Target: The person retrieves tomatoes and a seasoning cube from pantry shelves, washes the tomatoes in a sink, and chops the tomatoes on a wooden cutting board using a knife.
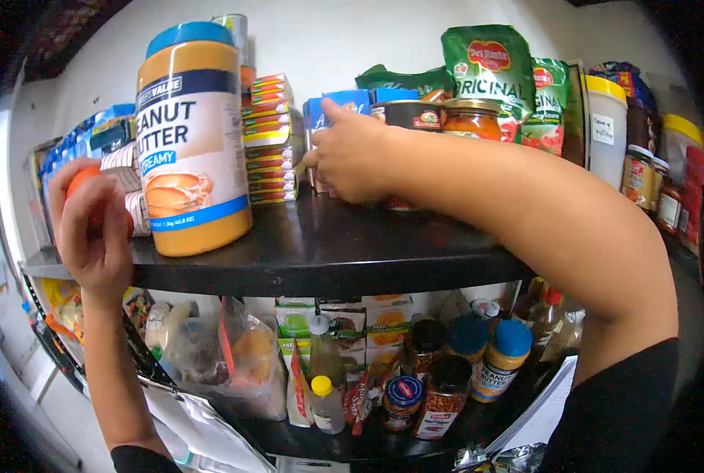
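Note:
My left hand (92,225) is closed around a rounded orange-red object (84,180), mostly covered by my fingers, so its kind is unclear. Just right of it stands a large peanut butter jar (190,150) with a blue lid, upright near the black shelf's (289,252) front edge. My right hand (352,158) reaches in from the right, its fingers apart in front of a blue carton (344,104). Its fingertips come close to a stack of small yellow, red and green boxes (271,150); whether they touch is unclear. Partly behind my right forearm are a dark can (407,114) and a glass jar (470,118).
Green sauce pouches (490,71) stand at the back right, beside a yellow-lidded container (607,126). Striped packs (121,162) sit behind my left hand. The lower shelf carries a smaller peanut butter jar (503,363), a spice jar (443,402) and a yellow-capped bottle (325,406).

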Demonstrator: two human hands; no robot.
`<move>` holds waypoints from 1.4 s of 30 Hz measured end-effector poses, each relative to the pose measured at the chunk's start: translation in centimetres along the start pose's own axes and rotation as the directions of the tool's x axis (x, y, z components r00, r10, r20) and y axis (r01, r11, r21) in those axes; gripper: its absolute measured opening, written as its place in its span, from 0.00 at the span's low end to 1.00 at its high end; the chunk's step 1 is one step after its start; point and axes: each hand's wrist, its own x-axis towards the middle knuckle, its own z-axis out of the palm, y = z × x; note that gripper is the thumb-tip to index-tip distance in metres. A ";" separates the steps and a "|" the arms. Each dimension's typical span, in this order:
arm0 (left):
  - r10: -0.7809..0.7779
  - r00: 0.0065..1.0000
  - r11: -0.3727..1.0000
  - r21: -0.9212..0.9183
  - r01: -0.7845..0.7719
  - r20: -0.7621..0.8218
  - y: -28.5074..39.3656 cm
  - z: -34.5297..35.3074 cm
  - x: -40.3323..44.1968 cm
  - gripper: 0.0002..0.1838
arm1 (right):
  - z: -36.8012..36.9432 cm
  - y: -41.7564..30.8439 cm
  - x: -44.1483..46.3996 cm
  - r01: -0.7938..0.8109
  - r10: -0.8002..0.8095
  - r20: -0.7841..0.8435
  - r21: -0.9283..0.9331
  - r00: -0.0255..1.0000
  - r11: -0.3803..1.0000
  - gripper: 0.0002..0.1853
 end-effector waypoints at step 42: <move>-0.021 0.999 0.998 0.061 0.022 -0.026 0.4 0.1 0.3 0.10 | -0.6 2.7 -1.5 -0.188 0.205 -0.346 0.083 0.915 0.979 0.13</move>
